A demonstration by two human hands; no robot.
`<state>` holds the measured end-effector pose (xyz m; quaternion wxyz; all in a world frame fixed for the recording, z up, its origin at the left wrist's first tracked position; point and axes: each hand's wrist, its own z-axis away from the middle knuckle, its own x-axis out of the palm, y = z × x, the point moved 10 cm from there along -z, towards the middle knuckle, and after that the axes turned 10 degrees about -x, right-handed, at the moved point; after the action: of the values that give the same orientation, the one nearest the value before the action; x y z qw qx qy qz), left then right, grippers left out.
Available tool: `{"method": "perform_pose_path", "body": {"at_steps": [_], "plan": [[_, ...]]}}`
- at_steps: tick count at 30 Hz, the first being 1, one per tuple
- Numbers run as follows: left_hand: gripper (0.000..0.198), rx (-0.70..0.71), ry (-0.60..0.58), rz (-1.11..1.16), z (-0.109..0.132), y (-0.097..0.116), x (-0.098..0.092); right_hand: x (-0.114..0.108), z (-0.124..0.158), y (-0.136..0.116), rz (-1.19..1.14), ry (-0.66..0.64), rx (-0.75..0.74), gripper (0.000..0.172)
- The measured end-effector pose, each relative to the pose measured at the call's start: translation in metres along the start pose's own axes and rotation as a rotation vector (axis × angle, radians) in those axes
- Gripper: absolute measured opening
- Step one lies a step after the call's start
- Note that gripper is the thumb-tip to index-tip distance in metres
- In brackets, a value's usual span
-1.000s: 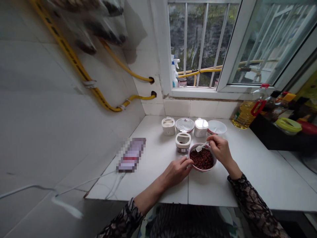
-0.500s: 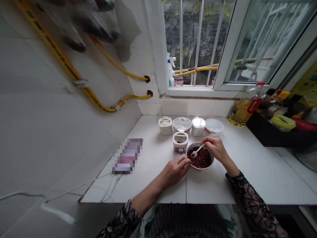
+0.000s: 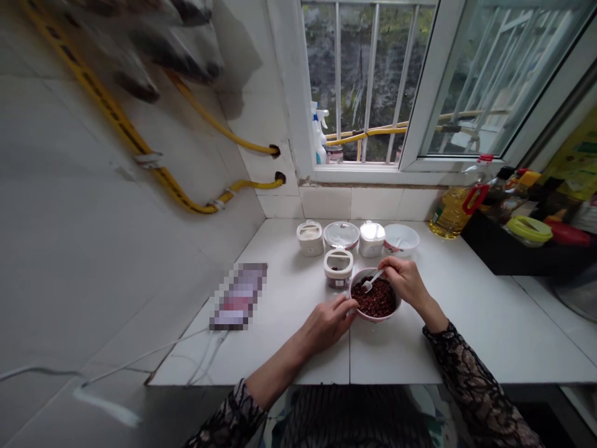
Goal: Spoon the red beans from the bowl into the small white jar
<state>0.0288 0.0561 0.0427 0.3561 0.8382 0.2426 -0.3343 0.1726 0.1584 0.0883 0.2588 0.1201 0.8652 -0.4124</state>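
A pink bowl (image 3: 360, 313) full of dark red bits stands on the white counter (image 3: 466, 323) in front of me. My left hand (image 3: 329, 322) grips its left rim with closed fingers. My right hand (image 3: 405, 279) is pinched on a small white spoon (image 3: 372, 283), whose head rests in the bowl's contents. Just behind the bowl stands a small lidded jar (image 3: 337, 267).
Behind stand two more white jars (image 3: 310, 238), a glass-lidded pot (image 3: 341, 235) and a white bowl (image 3: 401, 239). An oil bottle (image 3: 454, 209) and a black tray of bottles (image 3: 517, 249) are at the right. A blurred flat packet (image 3: 238, 296) and white cables (image 3: 153, 350) lie left.
The spoon has dipped from the bowl's far rim into its contents and moved about there. My left hand stays on the rim. The view has shifted slightly.
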Motion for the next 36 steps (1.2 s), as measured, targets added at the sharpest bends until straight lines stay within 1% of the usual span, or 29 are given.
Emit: {"method": "perform_pose_path", "body": {"at_steps": [6,12,19,24,32,34,36], "plan": [[0.015,0.019,0.020,0.012,0.000,0.002,-0.002,0.000,0.001,0.004,-0.020,0.003,0.016,0.021],[0.015,0.002,0.008,0.007,0.000,0.001,-0.002,0.008,0.000,-0.006,-0.013,-0.022,-0.029,0.023],[0.015,0.014,0.017,0.009,0.000,0.003,-0.003,0.009,0.002,0.007,-0.140,-0.025,0.108,0.022],[0.015,0.005,0.008,0.027,-0.001,0.003,-0.003,0.008,0.001,0.011,-0.245,-0.025,0.164,0.020],[0.015,0.014,0.018,0.024,0.000,0.002,-0.002,0.010,0.003,0.032,-0.458,0.030,0.349,0.018],[0.014,0.021,0.025,0.024,0.000,0.003,-0.003,0.010,0.003,0.032,-0.492,0.063,0.367,0.017],[0.014,0.023,0.029,0.022,-0.001,0.004,-0.004,0.008,0.000,0.028,-0.493,0.113,0.347,0.020]]}}
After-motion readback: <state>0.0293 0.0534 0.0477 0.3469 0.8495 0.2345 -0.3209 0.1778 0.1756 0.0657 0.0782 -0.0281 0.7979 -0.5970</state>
